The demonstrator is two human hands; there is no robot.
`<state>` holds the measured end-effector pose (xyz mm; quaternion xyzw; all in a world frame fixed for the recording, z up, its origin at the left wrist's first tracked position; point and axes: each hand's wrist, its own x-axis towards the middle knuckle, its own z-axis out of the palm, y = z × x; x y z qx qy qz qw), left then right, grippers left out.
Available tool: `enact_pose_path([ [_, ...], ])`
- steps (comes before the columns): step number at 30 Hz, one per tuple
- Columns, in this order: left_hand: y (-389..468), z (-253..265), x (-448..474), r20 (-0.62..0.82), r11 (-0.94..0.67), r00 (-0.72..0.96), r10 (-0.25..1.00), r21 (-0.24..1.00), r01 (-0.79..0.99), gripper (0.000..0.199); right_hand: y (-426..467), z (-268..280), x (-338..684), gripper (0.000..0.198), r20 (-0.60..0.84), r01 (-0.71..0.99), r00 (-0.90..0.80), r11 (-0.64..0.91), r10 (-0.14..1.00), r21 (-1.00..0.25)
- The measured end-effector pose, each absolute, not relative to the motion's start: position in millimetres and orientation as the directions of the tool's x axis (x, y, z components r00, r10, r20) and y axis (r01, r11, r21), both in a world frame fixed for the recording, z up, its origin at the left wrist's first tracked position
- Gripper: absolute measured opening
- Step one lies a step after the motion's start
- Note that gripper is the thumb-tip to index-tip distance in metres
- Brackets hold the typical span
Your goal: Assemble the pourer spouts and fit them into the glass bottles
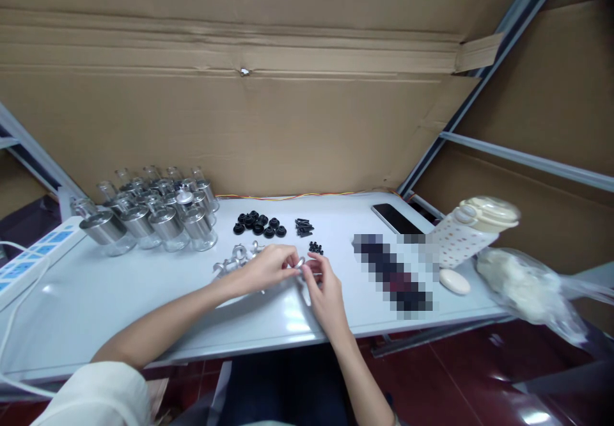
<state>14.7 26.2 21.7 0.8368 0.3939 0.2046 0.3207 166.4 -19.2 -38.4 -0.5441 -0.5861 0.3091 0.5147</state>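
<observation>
Over the front middle of the table, my left hand [271, 266] and my right hand [326, 291] meet at a small silver ring-shaped part [300, 263]. The fingers of both hands are closed in a pinch around it, and they hide much of its shape. Partly behind my left hand lies a group of similar curved silver parts [237, 254]. Several tiny black pieces [315, 247] sit just beyond my right hand. Farther back are black screw-like pieces [304, 227] and, to their left, a cluster of round black caps [259, 222].
Glass bottles with metal bands [165, 224] crowd the table's back left, beside a white power strip [36, 256]. At right are a phone [396, 220], a blurred-out item [396, 276], a white oval object [455, 281], a dotted jug [460, 237] and a plastic bag [527, 288]. Cardboard [288, 132] walls the back.
</observation>
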Motion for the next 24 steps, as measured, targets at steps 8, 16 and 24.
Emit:
enact_pose_path([
  [8,-22,-16,49,-0.098,0.175,0.465,0.88,0.977,-0.125,0.034,-27,-35,169,0.024,0.262,0.096,0.43,0.245,0.864,-0.965],
  [16,-28,-26,52,-0.064,0.157,0.357,0.932,0.958,-0.239,0.049,-27,-34,173,0.024,0.28,0.107,0.382,0.258,0.881,-0.96],
  [24,-19,-20,48,-0.086,0.146,0.495,0.865,0.986,-0.084,0.051,-26,-35,175,0.025,0.35,0.246,0.225,0.295,0.909,-0.923],
])
